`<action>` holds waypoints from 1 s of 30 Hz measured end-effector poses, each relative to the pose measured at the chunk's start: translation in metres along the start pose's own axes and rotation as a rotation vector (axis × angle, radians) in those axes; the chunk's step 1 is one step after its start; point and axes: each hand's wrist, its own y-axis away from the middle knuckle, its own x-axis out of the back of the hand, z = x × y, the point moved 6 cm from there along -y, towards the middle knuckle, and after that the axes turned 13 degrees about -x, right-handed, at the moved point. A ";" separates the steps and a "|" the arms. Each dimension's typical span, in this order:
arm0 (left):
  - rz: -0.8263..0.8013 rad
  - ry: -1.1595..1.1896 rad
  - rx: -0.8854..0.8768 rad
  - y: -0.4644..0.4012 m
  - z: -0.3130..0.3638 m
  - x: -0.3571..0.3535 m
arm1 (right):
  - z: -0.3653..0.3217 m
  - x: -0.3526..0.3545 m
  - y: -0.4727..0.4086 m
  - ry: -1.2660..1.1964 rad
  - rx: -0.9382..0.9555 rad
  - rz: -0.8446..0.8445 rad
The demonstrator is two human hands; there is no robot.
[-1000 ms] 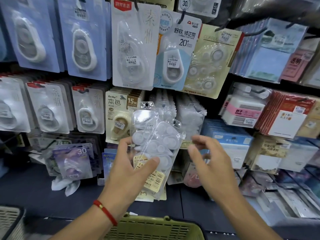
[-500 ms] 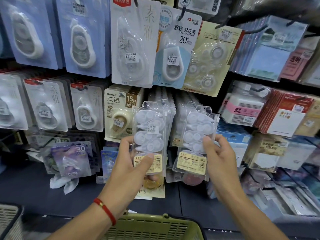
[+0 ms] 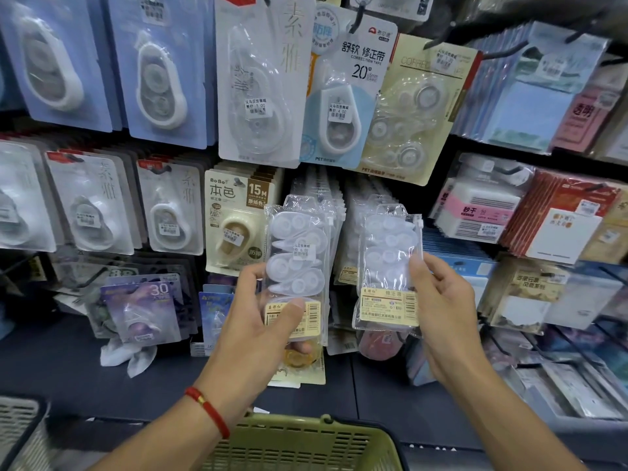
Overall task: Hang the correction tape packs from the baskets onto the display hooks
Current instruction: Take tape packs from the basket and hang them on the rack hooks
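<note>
1. At nine o'clock of the scene hang carded tape dispensers [image 3: 91, 205] on hooks, and a purple pack [image 3: 146, 311] sits lower at about eight o'clock; we leave these alone.
2. Our left hand [image 3: 258, 338] grips a clear pack of white correction tapes [image 3: 297, 263], thumb pressed across its yellow label and fingers curled behind. It seems to hold more than one pack stacked, though we cannot tell how many.
3. At twelve o'clock of that pack, a row of matching packs [image 3: 326, 192] already hangs on a hook; the hook itself is hidden behind them.
4. Our right hand [image 3: 441, 311] pinches a second pack [image 3: 389, 266] along its right edge, thumb in front, fingers behind. The two hands are apart, each closed on its own pack.
5. At six o'clock the green basket [image 3: 306, 443] waits just below our wrists.
6. Risks, as we judge them: the hang hole at the top of each pack is small and the film is floppy, so the pack may miss the hook tip and slide off. The edge-only pinch on the right could let the pack twist or drop. A stacked pack in the left hand may slip loose while we thread one.
</note>
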 end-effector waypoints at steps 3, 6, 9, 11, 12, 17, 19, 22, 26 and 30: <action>-0.008 0.007 -0.001 0.000 -0.002 0.000 | 0.001 0.002 0.002 0.062 -0.003 0.033; -0.027 0.016 0.014 -0.001 -0.004 0.000 | -0.010 0.007 0.008 0.412 0.117 0.201; -0.066 0.050 0.079 -0.001 -0.008 -0.005 | -0.014 -0.007 0.017 0.453 0.206 0.110; -0.135 0.093 0.125 0.002 -0.010 -0.013 | 0.000 -0.028 0.023 0.409 0.105 -0.133; -0.174 0.113 0.143 0.003 -0.009 -0.018 | 0.007 -0.036 0.026 0.380 0.060 -0.219; -0.174 0.087 0.160 0.000 -0.006 -0.026 | 0.014 -0.033 0.024 0.143 0.016 -0.122; -0.163 0.056 0.155 -0.005 -0.005 -0.029 | 0.010 -0.024 0.020 0.088 0.016 -0.040; -0.224 0.057 0.149 -0.004 -0.003 -0.040 | 0.007 -0.011 0.012 0.051 -0.006 0.047; -0.273 0.059 0.156 0.000 -0.004 -0.048 | 0.008 -0.001 0.007 0.052 -0.025 0.043; -0.274 0.070 0.166 -0.003 -0.005 -0.048 | 0.006 0.002 0.005 0.025 -0.036 0.038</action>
